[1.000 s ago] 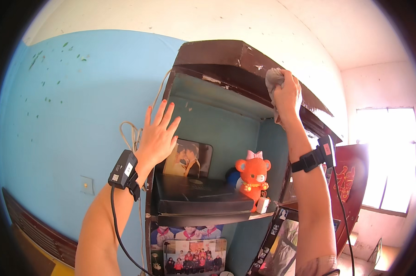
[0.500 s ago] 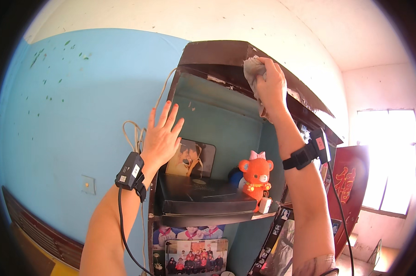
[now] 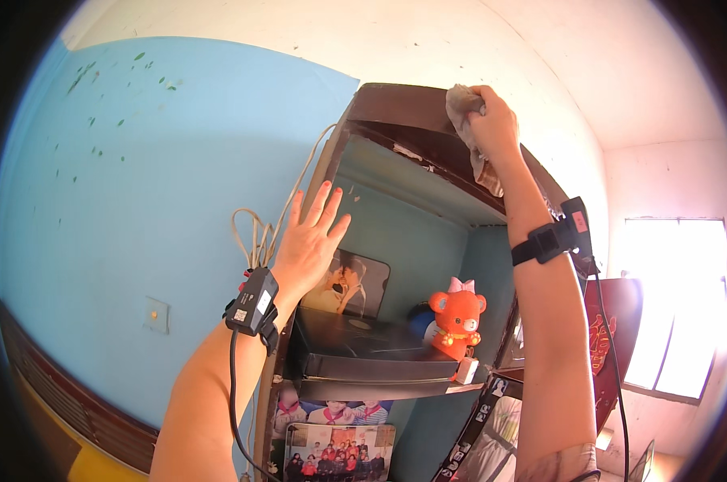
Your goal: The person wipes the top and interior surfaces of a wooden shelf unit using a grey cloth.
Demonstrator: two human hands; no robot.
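Clasping a grey cloth [image 3: 463, 116], my right hand [image 3: 497, 128] is raised to the top of a dark brown cabinet [image 3: 399, 108], as I view it remotely from the head camera; the fingers bend closely round the crumpled fabric, part of which shows beyond the fingertips against the front of the upper board, while a looser end hangs beneath the palm. My left hand [image 3: 305, 251], lower and to the left, has its fingers spread wide and holds nothing; it lies across the view of the cabinet's left upright, and I cannot tell whether it touches the wood. A pale cable [image 3: 308, 168] runs down beside that upright, its loops near the left wrist. I note a dark device strapped to each wrist, the left one [image 3: 252, 301] and the right one [image 3: 576, 225] each trailing a black lead. Inside the cabinet, a black box [image 3: 371, 353] rests on the shelf, with a framed picture [image 3: 370, 277] leaning upright behind it and an orange toy bear [image 3: 457, 315] with a pink bow standing at its right end. Below the shelf I find a group photograph [image 3: 339, 456]; at left is a blue wall [image 3: 154, 225] with a switch [image 3: 157, 315], and at far right a bright window [image 3: 675, 301]
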